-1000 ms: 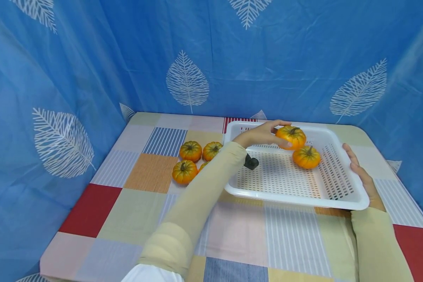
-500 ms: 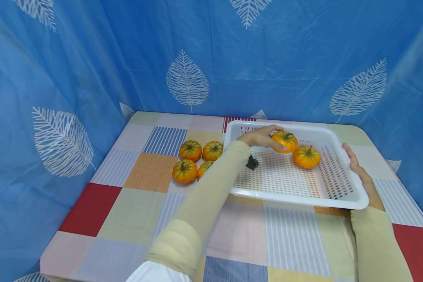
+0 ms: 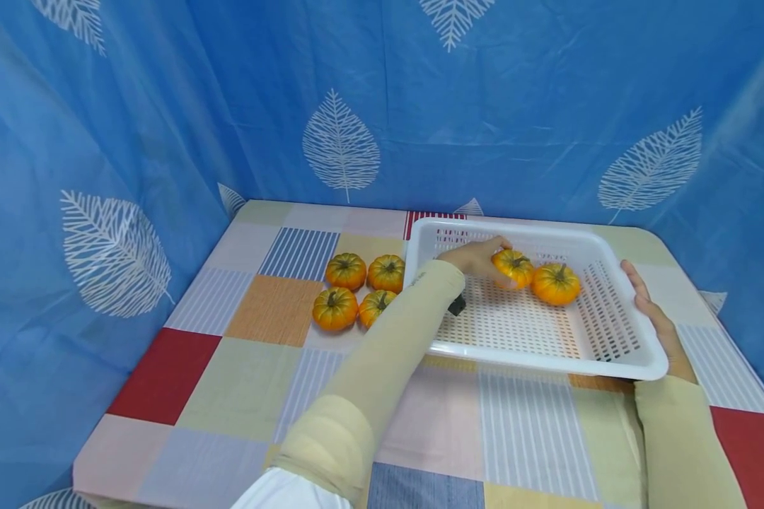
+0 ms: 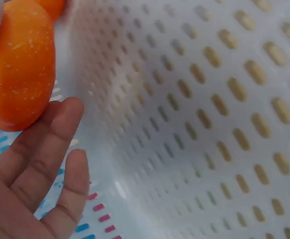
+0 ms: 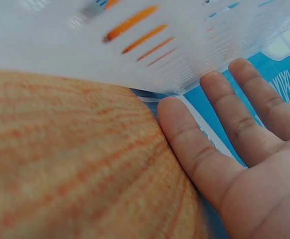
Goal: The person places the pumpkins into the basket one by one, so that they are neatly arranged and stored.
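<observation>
In the head view my left hand point(image 3: 477, 261) reaches into a white perforated plastic basket point(image 3: 528, 362) and grips a small orange pumpkin point(image 3: 514, 268) between thumb and fingers. A second small pumpkin point(image 3: 556, 285) sits in the basket just to its right. The left wrist view shows the held pumpkin point(image 4: 23, 64) against the fingertips, near the slotted wall; whether it touches the basket floor I cannot tell. My right hand point(image 3: 658, 322) lies along the basket's right outer side. Its fingers look nearly straight in the right wrist view, close to the slotted wall point(image 5: 185, 55).
Several more small pumpkins point(image 3: 334, 309) stand grouped on the patchwork tablecloth point(image 3: 261, 375), left of the basket. The left forearm partly covers one of them. A blue curtain point(image 3: 458, 127) with white leaf prints hangs behind the table. A small black device point(image 3: 457, 305) shows at the left wrist.
The left hand has moved left and lowered with its pumpkin, which now sits further into the basket beside the other one. The right hand has stayed at the basket's side.
</observation>
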### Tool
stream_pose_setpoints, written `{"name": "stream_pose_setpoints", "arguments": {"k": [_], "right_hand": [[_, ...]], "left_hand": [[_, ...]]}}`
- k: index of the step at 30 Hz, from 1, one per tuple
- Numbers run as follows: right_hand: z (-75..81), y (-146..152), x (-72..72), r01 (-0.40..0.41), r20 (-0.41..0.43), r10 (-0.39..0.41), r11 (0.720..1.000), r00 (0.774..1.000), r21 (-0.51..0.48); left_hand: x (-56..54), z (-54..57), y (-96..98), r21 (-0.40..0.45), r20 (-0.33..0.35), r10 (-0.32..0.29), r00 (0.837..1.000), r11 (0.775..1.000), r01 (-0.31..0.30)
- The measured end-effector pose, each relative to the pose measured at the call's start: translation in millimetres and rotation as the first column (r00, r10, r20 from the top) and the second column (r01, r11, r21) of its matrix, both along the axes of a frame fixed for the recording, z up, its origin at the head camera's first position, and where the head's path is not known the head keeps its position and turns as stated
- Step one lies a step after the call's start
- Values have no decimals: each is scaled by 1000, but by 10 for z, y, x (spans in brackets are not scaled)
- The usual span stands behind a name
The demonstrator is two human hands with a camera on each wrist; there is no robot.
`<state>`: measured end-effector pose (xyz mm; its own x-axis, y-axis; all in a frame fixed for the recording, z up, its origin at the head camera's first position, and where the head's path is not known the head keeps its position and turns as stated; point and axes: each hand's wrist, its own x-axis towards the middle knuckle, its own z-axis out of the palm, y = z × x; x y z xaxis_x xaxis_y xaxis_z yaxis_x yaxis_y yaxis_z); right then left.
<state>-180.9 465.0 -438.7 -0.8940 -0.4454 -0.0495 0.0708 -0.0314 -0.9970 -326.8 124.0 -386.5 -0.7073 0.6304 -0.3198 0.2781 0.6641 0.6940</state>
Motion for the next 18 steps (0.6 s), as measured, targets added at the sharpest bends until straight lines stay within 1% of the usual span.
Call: {"name": "stream_pose_setpoints", "arguments": {"k": [4,5,7,9,12,16,17,18], "right_hand": [[11,-9,-19,-27,30,30,996,999,-84],[11,-7,-21,-29,35,32,995,999,-92],[11,-3,-17,-21,27,23,997,999,-80],[8,0,-9,-9,11,9,999,1000,-45],[-3,1,3,-3,-16,3,1000,1000,-25],[-19,-2,-8,-17,-16,16,997,1000,-74],[-20,-12,-16,-10,-6,9,994,1000,-106],[-20,-14,-20,-5,-4,4,994,1000,-113]], "left_hand": [[19,-12,-13,-17,-38,-10,999,1000,9],[20,-17,-12,-16,-46,-12,999,1000,12],[20,-30,-2,-7,-59,-17,998,1000,17],[16,-48,13,-6,-65,-17,998,1000,17],[12,-77,32,-26,-74,-14,997,1000,12],[18,-94,43,-69,-83,-1,997,998,-4],[20,-95,44,-71,-87,-2,996,997,-4],[21,-95,47,-75,-87,-1,996,997,-6]]}}
